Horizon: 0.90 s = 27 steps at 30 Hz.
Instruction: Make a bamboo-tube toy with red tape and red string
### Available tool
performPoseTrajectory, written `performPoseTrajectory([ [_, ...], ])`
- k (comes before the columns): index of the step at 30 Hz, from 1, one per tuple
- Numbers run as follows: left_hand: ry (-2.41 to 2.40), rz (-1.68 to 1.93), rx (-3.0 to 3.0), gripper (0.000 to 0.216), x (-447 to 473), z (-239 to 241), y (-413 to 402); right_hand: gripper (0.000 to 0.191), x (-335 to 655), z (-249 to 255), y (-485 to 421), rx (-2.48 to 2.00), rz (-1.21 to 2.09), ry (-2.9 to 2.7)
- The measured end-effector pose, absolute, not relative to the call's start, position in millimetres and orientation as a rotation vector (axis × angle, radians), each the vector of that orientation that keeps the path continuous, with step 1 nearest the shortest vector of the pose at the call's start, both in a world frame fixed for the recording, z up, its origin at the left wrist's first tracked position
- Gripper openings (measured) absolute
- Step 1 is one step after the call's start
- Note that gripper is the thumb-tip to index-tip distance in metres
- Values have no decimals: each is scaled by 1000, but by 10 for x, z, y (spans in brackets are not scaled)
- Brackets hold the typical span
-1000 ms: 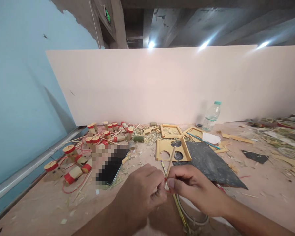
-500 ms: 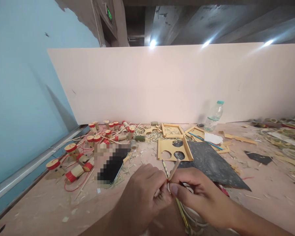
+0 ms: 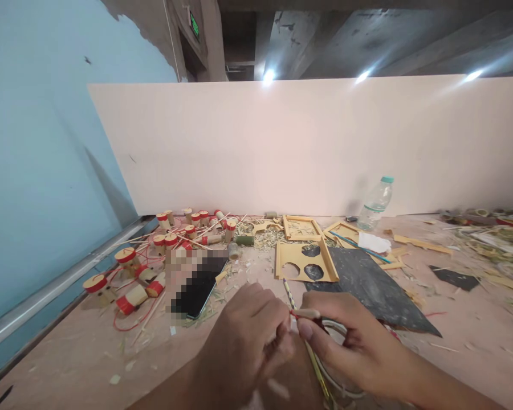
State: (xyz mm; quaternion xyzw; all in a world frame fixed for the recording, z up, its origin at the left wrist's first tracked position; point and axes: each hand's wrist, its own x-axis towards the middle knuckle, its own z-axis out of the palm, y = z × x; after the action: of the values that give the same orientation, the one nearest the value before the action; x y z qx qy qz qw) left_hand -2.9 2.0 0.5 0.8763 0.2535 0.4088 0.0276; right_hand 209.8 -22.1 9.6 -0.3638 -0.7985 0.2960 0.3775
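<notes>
My right hand pinches a short wooden stick between thumb and forefinger. A bit of red string shows at the stick's left end, against my left fingers. My left hand is closed, knuckles up, and seems to grip the string; its fingertips are mostly hidden. Beneath and between the hands a patterned pencil lies slantwise. Under my right hand a roll of tape shows in part.
Bamboo cylinders with red bands, red strings and thin sticks crowd the left. Near them lies a phone. Cut yellow card frames, a dark sheet and a plastic bottle are farther back. Shavings litter the table.
The wooden stick has tipped from upright to nearly level, pointing right, in my right hand. My left hand has shifted slightly. The view has moved a little.
</notes>
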Motion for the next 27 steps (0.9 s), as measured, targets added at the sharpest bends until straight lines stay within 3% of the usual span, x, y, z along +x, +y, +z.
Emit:
performPoseTrajectory([
  [10, 780, 1335, 2797, 29, -29, -1, 79, 24, 2124, 145, -196, -898, 528, -2051],
  [22, 741, 1286, 2867, 27, -16, -10, 65, 29, 2050, 85, -204, -856, 718, -2079],
  [27, 767, 1256, 2822, 25, 6, 22, 36, 28, 1994, 66, -251, -840, 652, -2102],
])
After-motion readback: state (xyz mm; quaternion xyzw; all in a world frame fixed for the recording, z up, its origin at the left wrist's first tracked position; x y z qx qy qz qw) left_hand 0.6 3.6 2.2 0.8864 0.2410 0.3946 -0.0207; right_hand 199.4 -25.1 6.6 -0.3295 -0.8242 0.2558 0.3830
